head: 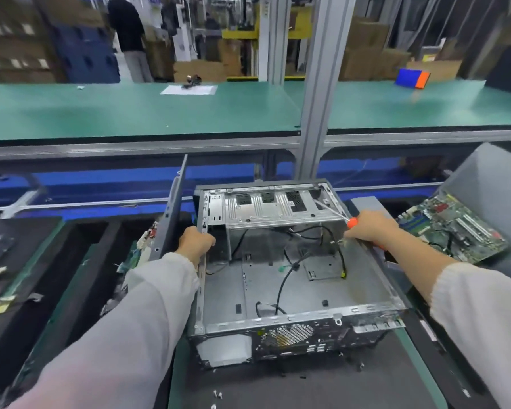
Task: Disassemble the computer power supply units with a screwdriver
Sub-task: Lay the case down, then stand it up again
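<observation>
An open grey computer case [301, 290] lies on the bench in front of me, its inside nearly bare except for loose black cables [289, 270] and a metal drive cage [275, 208] at the far end. My left hand [196, 242] grips the case's left wall near the far corner. My right hand [372, 227] rests at the right wall and holds an orange-handled screwdriver [337, 212], whose shaft points toward the far right corner of the drive cage.
A green motherboard [452, 228] lies to the right against a grey panel [490, 175]. Another grey side panel [171, 211] stands on edge left of the case. Small screws [219, 395] lie near the front. A green shelf [130, 110] runs across above, with an aluminium post [316, 93].
</observation>
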